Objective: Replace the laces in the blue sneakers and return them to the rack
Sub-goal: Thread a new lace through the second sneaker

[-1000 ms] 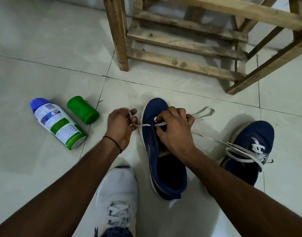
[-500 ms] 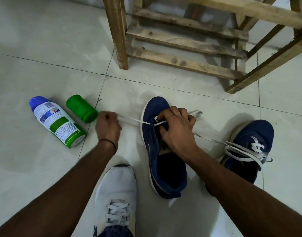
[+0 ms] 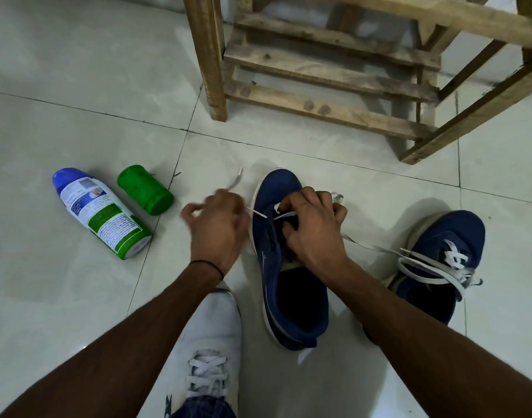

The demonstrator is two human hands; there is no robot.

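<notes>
The wooden rack point(image 3: 334, 82) stands at the far side of the tiled floor point(image 3: 77, 297). The 1st sneaker point(image 3: 292, 297) sits mid-floor in front of it, toe toward the rack, w/ only 1 lace crossing showing at the toe-end eyelets. The 2nd sneaker point(image 3: 445, 236) lies to its right, nearer the floor's right edge, w/ loose lace piled on top. The right hand point(image 3: 313, 227) clamps the 1st sneaker's upper at the eyelets, fingers curled in. The left hand point(image 3: 219, 227), blurred, seems to pinch the white lace point(image 3: 258, 213), which runs taut off the shoe's left side. Both sneakers look light, w/ soft fabric uppers that prob. collapse, so they are best held by the stiffer sole or braced at the eyelet row. The lace looks flat, limp and slippery; pinch it close to the tip for threading.
</notes>
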